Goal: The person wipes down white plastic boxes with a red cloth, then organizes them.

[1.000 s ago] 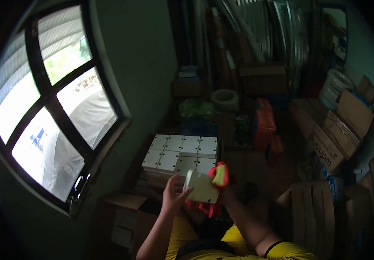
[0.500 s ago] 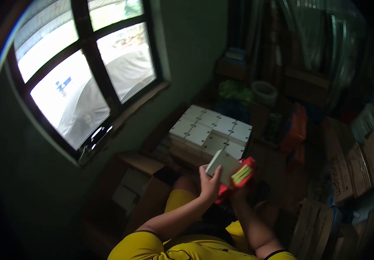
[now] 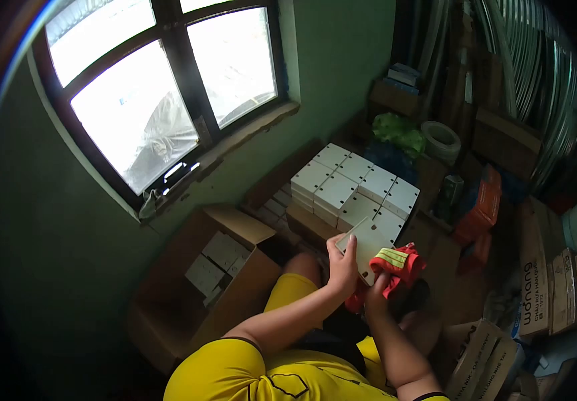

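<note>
My left hand grips the left edge of a pale, flat square piece, its thumb on the upper face. Close beside it, my right hand is wrapped in and clutches a red cloth with a yellow-green stripe, held against the right side of the piece. Just beyond the hands, white square boxes with dark dots stand in stacked rows on a cardboard carton.
An open cardboard box with white pieces inside stands at the left, below a window. Orange containers, a roll, a green bag and printed cartons crowd the right side.
The view has shifted, so the scene sits lower and further right, and it looks brighter. The pale piece is turned flatter, and the cloth has moved on its right side.
</note>
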{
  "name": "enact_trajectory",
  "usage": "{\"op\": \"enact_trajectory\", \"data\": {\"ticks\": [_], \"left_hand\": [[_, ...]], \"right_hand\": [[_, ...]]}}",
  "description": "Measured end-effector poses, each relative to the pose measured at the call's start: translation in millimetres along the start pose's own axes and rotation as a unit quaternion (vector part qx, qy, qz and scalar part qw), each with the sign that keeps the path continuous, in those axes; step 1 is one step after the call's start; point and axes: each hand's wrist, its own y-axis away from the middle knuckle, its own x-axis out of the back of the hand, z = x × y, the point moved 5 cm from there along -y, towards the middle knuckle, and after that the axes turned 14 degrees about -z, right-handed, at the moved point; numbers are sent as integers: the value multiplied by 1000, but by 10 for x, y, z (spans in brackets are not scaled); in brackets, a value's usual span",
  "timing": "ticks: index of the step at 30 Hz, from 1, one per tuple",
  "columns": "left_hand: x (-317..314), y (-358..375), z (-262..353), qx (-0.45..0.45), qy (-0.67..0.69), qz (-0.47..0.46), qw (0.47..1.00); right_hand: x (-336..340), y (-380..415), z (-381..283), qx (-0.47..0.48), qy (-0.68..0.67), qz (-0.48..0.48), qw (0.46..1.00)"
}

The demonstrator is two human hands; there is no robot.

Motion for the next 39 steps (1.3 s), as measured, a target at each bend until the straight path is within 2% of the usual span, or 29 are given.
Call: {"op": "enact_trajectory", "data": {"ticks": [2,3,5,6,7,9,11,12,13,15,16,17,18,19,20,21,23,25,27,28,29,30,33,35,36,38,39], "left_hand": [[32,35,-182,54,10,-23,998],[53,47,-236,81,16,-31,996],[-2,65,-133,86,26,-72,993],[-11,40,-73,74,7,-94,993],[-29,13,8,62,-12,-118,991],[-51,-52,147,110,-51,-221,968],[-130,11,272,153,-114,-314,930],[-200,82,341,149,-128,-347,917],[-229,129,426,167,-235,-379,879],[-269,177,400,146,-273,-396,865],[-261,124,363,95,-298,-386,868],[-226,54,337,86,-262,-364,890],[-200,-1,329,78,-224,-341,909],[-165,-66,312,72,-186,-318,927],[-89,-196,334,24,-193,-278,941],[-90,-256,531,25,-130,-245,960],[-21,-385,680,49,-77,-216,972],[-46,-364,650,66,-174,-289,939],[-126,-204,587,84,-298,-373,875],[-228,-138,576,24,-349,-404,845],[-228,-59,505,75,-387,-410,823],[-227,-56,487,83,-397,-413,815],[-226,-71,447,121,-392,-402,818],[-155,-181,628,169,-342,-359,852],[-146,-229,693,134,-334,-369,857],[-126,-272,631,135,-339,-440,820],[-143,-248,622,146,-324,-475,805]], "right_hand": [[65,-101,60,12,-25,-12,1000],[153,-181,147,2,-146,4,989],[319,-328,326,-18,-378,30,925],[323,-333,435,-97,-496,9,863],[459,-373,344,-89,-434,-106,890],[383,-197,581,-203,-402,-168,877],[433,-206,472,-190,-395,-207,875],[389,-286,295,-156,-410,-167,883],[347,-343,202,-122,-425,-126,888],[316,-462,17,-62,-510,-87,853],[285,-465,2,-41,-517,-73,852],[288,-461,42,-20,-521,-59,851],[263,-406,302,-40,-494,-85,864],[263,-349,281,-55,-397,-79,913],[263,-289,261,-74,-294,-73,950],[204,-193,279,-86,-241,-76,964],[81,-62,336,-105,-218,-91,966],[49,-41,418,-126,-255,-92,954],[91,-107,472,-150,-327,-86,929],[140,-175,371,-157,-379,-89,908],[169,-242,263,-160,-422,-88,888],[207,-304,109,-158,-460,-91,869],[204,-401,33,-135,-343,-217,904],[207,-411,121,-107,-226,-275,928],[278,-166,695,-110,-119,-266,950],[310,112,1208,-159,-156,-303,927],[288,133,1128,-148,-158,-338,916]]}}
